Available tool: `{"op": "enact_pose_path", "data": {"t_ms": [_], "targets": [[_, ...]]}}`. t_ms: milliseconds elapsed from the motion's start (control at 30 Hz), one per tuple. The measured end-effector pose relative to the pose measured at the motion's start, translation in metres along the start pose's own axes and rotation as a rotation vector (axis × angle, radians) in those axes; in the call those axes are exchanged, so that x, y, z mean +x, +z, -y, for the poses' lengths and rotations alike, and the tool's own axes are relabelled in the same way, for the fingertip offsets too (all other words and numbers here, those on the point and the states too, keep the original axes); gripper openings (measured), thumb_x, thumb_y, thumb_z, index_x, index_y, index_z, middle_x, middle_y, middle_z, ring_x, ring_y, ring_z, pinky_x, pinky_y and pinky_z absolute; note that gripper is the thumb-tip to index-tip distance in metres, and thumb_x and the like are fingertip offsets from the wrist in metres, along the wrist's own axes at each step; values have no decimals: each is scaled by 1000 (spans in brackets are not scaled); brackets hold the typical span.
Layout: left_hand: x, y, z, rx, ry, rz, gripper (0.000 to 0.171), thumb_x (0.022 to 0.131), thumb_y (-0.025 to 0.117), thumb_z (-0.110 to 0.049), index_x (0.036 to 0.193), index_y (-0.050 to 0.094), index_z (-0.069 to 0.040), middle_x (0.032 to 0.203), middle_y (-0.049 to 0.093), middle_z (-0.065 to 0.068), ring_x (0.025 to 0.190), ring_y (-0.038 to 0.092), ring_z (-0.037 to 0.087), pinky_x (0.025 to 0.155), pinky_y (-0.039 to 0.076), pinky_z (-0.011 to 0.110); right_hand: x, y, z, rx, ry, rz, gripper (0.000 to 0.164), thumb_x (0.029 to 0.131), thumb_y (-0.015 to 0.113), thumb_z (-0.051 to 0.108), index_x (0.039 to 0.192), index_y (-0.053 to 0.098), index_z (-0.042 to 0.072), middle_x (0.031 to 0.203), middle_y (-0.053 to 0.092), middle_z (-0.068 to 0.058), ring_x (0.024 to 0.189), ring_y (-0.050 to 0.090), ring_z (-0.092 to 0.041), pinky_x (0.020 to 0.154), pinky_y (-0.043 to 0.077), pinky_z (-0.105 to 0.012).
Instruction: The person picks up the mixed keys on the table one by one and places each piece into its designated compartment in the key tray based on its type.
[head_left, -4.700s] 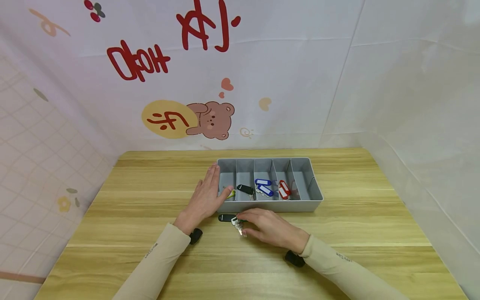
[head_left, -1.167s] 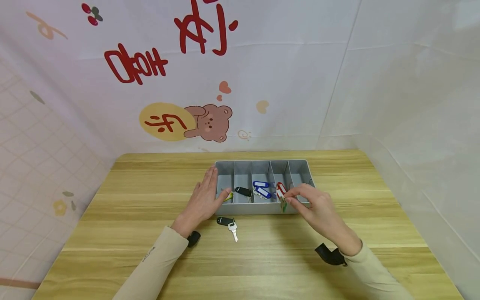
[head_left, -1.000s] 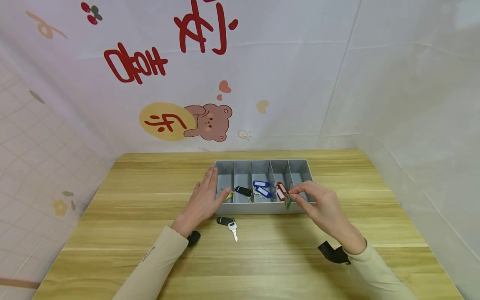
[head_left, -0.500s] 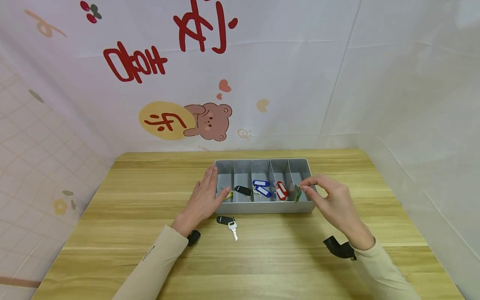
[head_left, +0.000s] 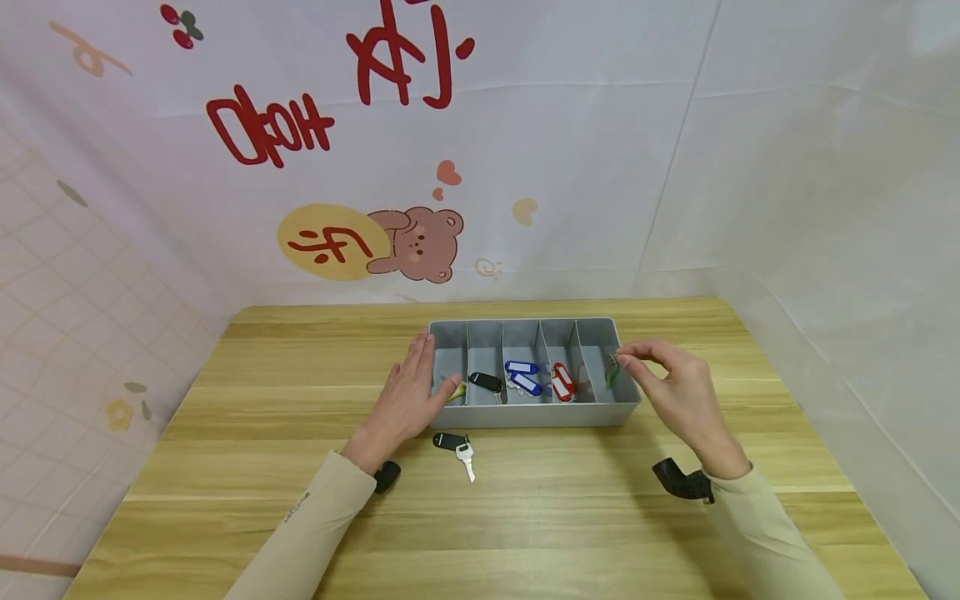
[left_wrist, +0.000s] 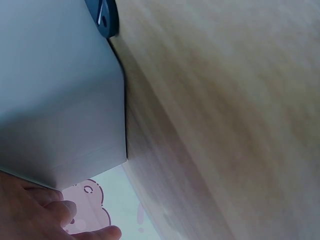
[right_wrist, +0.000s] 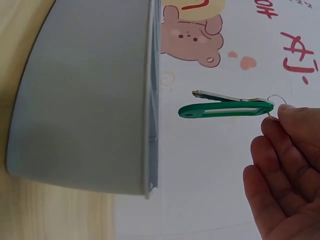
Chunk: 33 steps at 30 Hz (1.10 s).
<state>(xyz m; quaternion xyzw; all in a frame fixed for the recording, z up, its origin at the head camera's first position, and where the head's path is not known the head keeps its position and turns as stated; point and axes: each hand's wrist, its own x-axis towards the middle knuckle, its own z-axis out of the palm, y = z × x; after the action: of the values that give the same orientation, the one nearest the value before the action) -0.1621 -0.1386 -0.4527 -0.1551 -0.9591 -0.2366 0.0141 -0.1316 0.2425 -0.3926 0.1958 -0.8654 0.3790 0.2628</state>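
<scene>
My right hand (head_left: 681, 396) pinches the ring of a key with a green tag (right_wrist: 225, 110) between thumb and forefinger. Tag and key (right_wrist: 215, 95) dangle above the rightmost compartment of a grey divided box (head_left: 532, 416). On the box's left end lies my left hand (head_left: 403, 404), fingers straight along the side and thumb over the front corner. Inside the box, from the left, are a yellow-green tag (head_left: 457, 392) partly under the thumb, a black-tagged key (head_left: 486, 382), blue tags (head_left: 521, 367) with keys, and red tags (head_left: 562, 382).
A key with a black tag (head_left: 449, 442) lies on the wooden table (head_left: 480, 533) just in front of the box. Behind the table hangs a white printed cloth (head_left: 600, 167) with a bear drawing.
The right hand has picked up the green-tagged key from beside the black-tagged key and carried it rightward, over the red tags to the rightmost compartment. The left hand stays at the box's end.
</scene>
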Motion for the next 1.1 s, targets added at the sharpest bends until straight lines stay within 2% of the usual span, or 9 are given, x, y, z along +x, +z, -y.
{"op": "enact_pose_path", "data": {"t_ms": [333,567,633,733,833,1100], "targets": [[1,1,0,7,6,-7,88,106,46,-55,162,16,6,172,10,19,158,13,35,116,25,70,-2,9,-25,-36,70,24,10,91,78,0,99,78,6,96,77,-6,92,71,-20,87,45,-7],[0,0,0,-4,-8,12,89,106,45,-56,163,13,4,173,5,16,159,8,32,118,22,68,-5,18,-40,-69,97,50,8,91,78,2,99,78,5,96,77,-7,92,72,-27,86,42,-6],[0,0,0,-4,-10,17,89,106,44,-57,164,12,4,173,4,15,159,7,31,118,21,68,-6,20,-43,-86,91,60,9,91,78,2,99,78,5,96,77,-7,93,72,-28,85,46,-11],[0,0,0,-3,-10,16,89,106,44,-57,164,12,4,173,4,15,159,7,31,118,22,68,-7,22,-47,-108,71,71,10,90,79,0,99,77,4,96,77,-8,92,73,-29,81,52,-25],[0,0,0,-4,-7,13,89,106,44,-57,163,12,4,173,4,15,159,7,31,118,22,68,-7,24,-51,-124,46,79,11,88,79,-2,98,77,5,94,76,-8,90,73,-28,78,53,-38],[0,2,2,7,0,6,91,106,43,-59,163,12,4,173,2,14,159,10,33,117,23,69,-8,30,-54,-141,-7,108,14,85,80,-5,94,76,6,94,74,-7,92,70,-28,81,52,-45]]}}
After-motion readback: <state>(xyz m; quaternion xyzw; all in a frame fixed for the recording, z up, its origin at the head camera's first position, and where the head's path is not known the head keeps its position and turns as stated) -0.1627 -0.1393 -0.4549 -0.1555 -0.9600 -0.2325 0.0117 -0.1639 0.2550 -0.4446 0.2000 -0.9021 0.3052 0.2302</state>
